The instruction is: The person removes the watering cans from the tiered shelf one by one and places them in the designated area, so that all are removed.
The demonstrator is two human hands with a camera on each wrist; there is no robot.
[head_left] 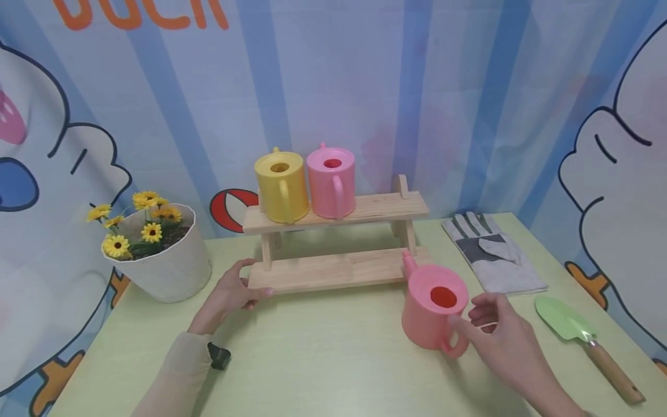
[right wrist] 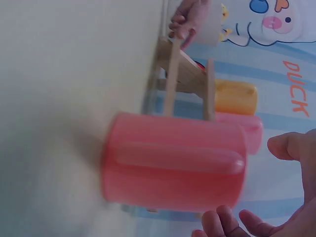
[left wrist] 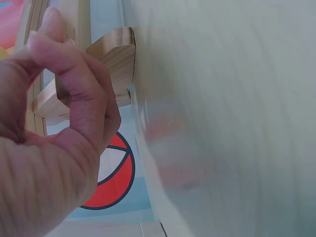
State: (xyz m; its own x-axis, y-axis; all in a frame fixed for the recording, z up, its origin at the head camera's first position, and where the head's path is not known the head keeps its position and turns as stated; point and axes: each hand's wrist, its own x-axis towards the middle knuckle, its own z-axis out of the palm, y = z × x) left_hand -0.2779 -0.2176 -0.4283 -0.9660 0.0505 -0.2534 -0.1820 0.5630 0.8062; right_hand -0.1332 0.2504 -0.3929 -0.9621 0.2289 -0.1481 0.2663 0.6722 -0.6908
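Right hand (head_left: 502, 341) is reaching beside the handle of the coral watering can (head_left: 429, 310), fingers spread wide and holding nothing; can't tell if the thumb is touching the handle. Can is standing upright just near of the right end of the wooden stand (head_left: 333, 272), spout pointing far. Green trowel (head_left: 565, 321) is lying to the right on the counter (head_left: 323, 359). Left hand (head_left: 234, 289) is pinching the left end of the lower plank. White flowerpot (head_left: 172, 272) is standing at left, holding yellow flowers (head_left: 151, 231); grey-white gloves (head_left: 497, 255) are lying at right. Upper tier is carrying a yellow can (head_left: 283, 191) and a pink can (head_left: 332, 185), side by side. Far: backdrop (head_left: 339, 69) is showing orange lettering; head view is cropping its top, right wrist view is giving the full "DUCK". Right wrist view is also showing the gap between palm and can; left wrist view is showing the stand's end leg.
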